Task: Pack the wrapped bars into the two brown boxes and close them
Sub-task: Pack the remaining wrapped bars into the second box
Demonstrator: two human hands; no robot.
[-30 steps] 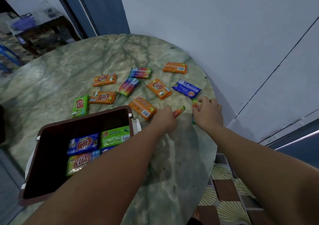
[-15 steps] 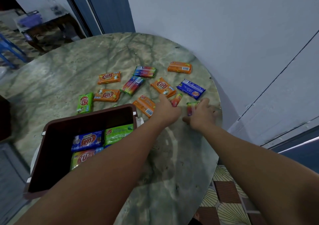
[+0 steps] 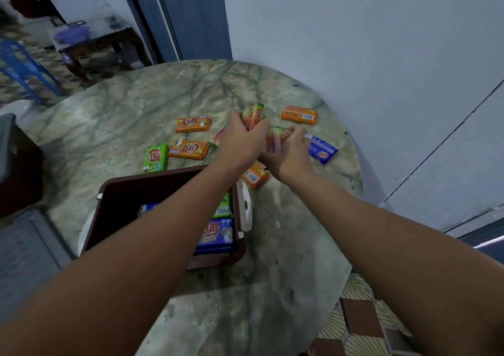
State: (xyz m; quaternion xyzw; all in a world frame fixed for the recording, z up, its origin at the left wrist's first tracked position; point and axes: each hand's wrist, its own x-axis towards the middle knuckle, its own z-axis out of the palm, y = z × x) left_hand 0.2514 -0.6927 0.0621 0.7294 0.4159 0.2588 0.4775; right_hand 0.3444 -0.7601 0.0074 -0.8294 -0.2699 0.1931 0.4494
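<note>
My left hand [image 3: 240,143] grips a red-green wrapped bar [image 3: 253,115] lifted above the table. Right beside it my right hand [image 3: 291,156] grips another red-green bar [image 3: 276,138]. An open brown box [image 3: 114,192] stands near me on the marble table [image 3: 286,246]; blue [image 3: 218,234] and green [image 3: 225,208] bars lie inside, partly hidden by my left forearm. Loose on the table lie orange bars [image 3: 192,124] [image 3: 188,149] [image 3: 299,115] [image 3: 255,175], a green bar [image 3: 155,158] and a blue bar [image 3: 321,149]. A multicoloured bar [image 3: 217,138] peeks out by my left hand.
The round table's right edge [image 3: 354,181] drops close to a pale wall. A dark box [image 3: 19,164] sits at the left edge. A blue plastic chair [image 3: 21,66] and a dark low table [image 3: 95,44] stand behind on the patterned floor.
Both hands picked up a red-green bar each from the table's right side and rose toward the middle. The camera moved closer and the box shifted under my left arm.
</note>
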